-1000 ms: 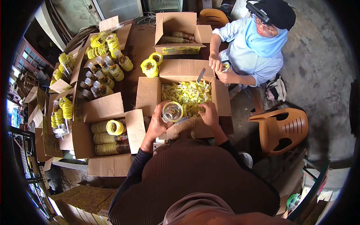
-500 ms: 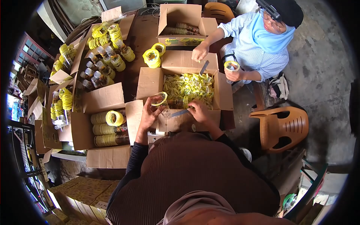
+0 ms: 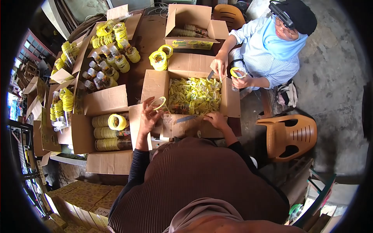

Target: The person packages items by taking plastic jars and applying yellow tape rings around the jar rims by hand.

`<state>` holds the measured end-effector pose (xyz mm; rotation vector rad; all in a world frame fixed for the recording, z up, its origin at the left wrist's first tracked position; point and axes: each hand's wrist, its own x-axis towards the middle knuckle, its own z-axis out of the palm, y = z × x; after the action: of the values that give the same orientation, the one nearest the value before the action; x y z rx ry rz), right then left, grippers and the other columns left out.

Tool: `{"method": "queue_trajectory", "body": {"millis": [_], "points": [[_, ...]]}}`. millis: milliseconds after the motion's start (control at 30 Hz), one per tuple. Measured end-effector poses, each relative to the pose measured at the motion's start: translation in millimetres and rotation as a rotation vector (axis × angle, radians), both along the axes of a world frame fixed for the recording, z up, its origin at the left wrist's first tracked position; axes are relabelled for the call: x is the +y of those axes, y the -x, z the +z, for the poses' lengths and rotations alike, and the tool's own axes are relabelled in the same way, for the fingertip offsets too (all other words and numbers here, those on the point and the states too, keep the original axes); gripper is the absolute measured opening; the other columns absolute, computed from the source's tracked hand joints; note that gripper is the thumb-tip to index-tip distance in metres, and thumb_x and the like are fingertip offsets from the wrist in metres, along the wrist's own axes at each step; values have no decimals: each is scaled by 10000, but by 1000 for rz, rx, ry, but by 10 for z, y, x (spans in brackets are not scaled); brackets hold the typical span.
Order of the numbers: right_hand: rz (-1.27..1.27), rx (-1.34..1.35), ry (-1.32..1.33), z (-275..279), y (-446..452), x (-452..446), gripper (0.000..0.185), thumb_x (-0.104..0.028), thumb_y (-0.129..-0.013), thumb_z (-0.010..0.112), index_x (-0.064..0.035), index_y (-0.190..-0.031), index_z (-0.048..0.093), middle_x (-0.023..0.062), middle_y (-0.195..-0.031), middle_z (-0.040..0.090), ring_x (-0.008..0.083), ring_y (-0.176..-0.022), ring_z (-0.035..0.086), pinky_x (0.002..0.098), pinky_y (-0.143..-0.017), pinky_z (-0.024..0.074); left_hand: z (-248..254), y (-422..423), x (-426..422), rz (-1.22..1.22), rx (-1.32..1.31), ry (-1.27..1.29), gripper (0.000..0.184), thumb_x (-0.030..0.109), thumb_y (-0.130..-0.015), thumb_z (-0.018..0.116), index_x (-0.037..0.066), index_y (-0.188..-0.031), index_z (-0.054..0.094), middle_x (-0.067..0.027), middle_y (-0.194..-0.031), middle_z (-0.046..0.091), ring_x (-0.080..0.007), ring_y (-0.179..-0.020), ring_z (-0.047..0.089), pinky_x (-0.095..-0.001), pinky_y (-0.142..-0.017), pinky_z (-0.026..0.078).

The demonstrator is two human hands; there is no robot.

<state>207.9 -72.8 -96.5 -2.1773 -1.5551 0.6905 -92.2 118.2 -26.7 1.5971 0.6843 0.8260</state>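
Observation:
A clear plastic cup with a yellow rim [image 3: 159,103] is held in my left hand [image 3: 149,116], tilted over the near left corner of an open cardboard box. Small yellow packets [image 3: 194,93] fill that box [image 3: 155,86]. A metal blade [image 3: 185,119] lies on the box's near flap, between my hands. At the near right edge of the box is my right hand [image 3: 216,120], its fingers bent together; whether they pinch anything is too small to tell.
Across at the right, a person [image 3: 268,54] holds another yellow-rimmed cup [image 3: 237,72] over the box's edge. Boxes with stacked cups [image 3: 112,144] stand left. Filled cups [image 3: 103,77] cover the table's left part. An orange chair [image 3: 291,136] is at the right.
My left hand has moved left with the cup, which has turned from upright to tilted. My right hand has shifted right along the box edge. The other person's hand has reached down beside their cup.

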Motion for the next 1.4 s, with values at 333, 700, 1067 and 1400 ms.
{"method": "queue_trajectory", "body": {"millis": [333,700,1067,1400], "points": [[110,39,-449,99,478,448,292,-291,-782,751,-86,-980,686,111,-883,642,323,-835,622,422,-718,485,146,-116,-49,-9,185,-309,195,12,-768,747,-19,-934,648,-132,-1339,453,-308,-1170,558,-374,-872,562],[-40,-132,-480,456,485,443,129,-135,-776,731,-68,-823,632,91,-766,595,301,-748,579,427,-700,442,175,-195,-170,-5,164,-262,401,36,-773,756,-24,-1135,595,-160,-1286,489,-254,-930,659,-326,-768,584],[-151,-243,-777,1221,849,290,218,-52,-789,699,-108,-999,689,58,-816,498,260,-807,522,407,-770,415,507,-508,-452,173,189,-388,152,76,-769,765,21,-865,660,-130,-979,605,-284,-859,674,-378,-698,553],[-46,-342,-855,1211,866,224,262,-52,-756,731,-109,-1003,666,35,-812,510,236,-779,531,382,-742,429,724,-597,-580,240,229,-568,145,111,-771,762,51,-877,682,-114,-845,619,-281,-683,646,-362,-583,527]]}}
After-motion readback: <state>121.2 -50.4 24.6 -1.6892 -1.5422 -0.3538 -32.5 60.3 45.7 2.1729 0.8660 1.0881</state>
